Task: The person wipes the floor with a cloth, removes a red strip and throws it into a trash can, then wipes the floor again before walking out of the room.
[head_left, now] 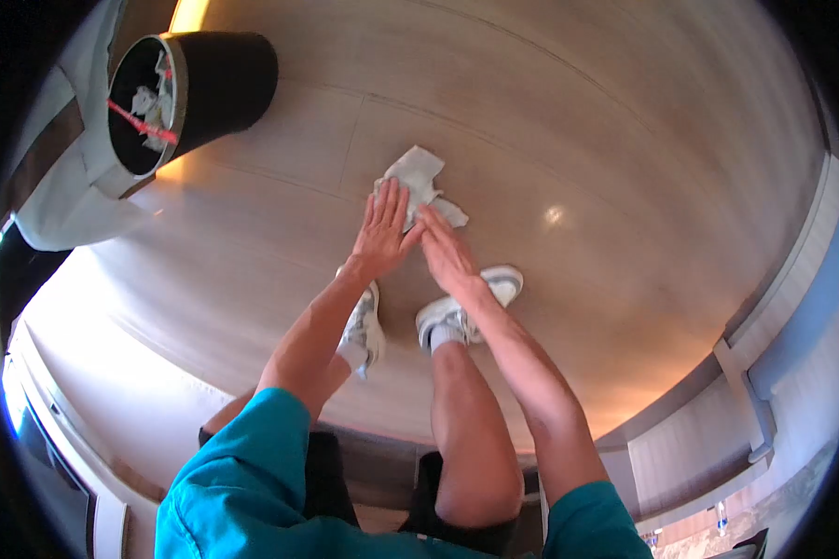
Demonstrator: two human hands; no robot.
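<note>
A crumpled white cloth or paper lies on the wood-look floor, just beyond my feet. My left hand rests flat on its near left part, palm down, with the fingers stretched out. Close beside it, my right hand reaches to the near edge of the white piece, its fingers extended and lying together. The two hands almost meet at the thumb and fingertips. Whatever lies under the palms is hidden.
A black bin with crumpled paper and a red strip inside stands at the upper left. White fabric hangs beside it. My white shoes are just below the hands. Pale furniture edges the right side.
</note>
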